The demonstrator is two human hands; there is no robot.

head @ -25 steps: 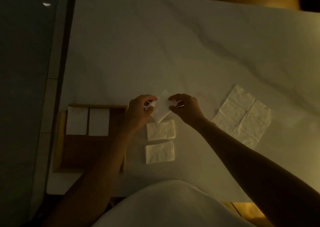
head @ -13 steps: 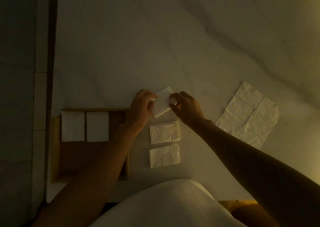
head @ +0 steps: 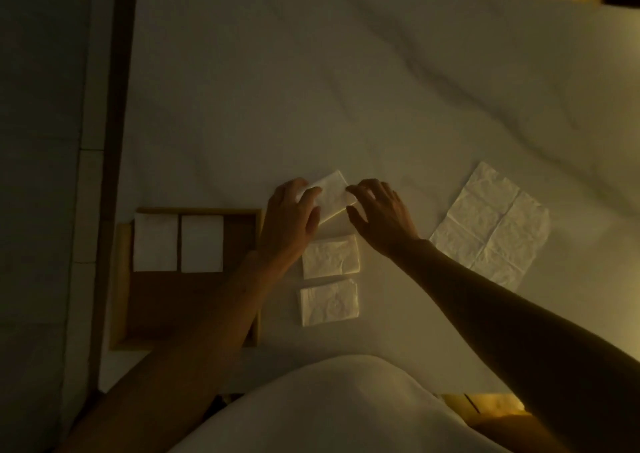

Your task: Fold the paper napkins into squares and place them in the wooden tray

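A small folded white napkin [head: 331,196] lies tilted on the pale table, between my two hands. My left hand [head: 290,220] grips its left edge. The fingertips of my right hand [head: 380,215] touch its right edge. Two folded napkin squares [head: 331,257] [head: 329,302] lie one below the other just below the hands. The wooden tray [head: 119,286] sits to the left, and my left forearm crosses its right rim. Two folded napkins [head: 156,242] [head: 202,243] lie side by side in its far part. An unfolded creased napkin [head: 491,225] lies flat to the right.
The marble-look table [head: 346,89] stretches far ahead. Its left edge runs along a dark strip [head: 116,106] beside a grey floor. My pale-clothed lap [head: 329,407] fills the bottom of the view. The light is dim.
Both hands have lowered the small folded napkin from the air toward the table. My right hand has spread its fingers and now only touches the napkin's right edge.
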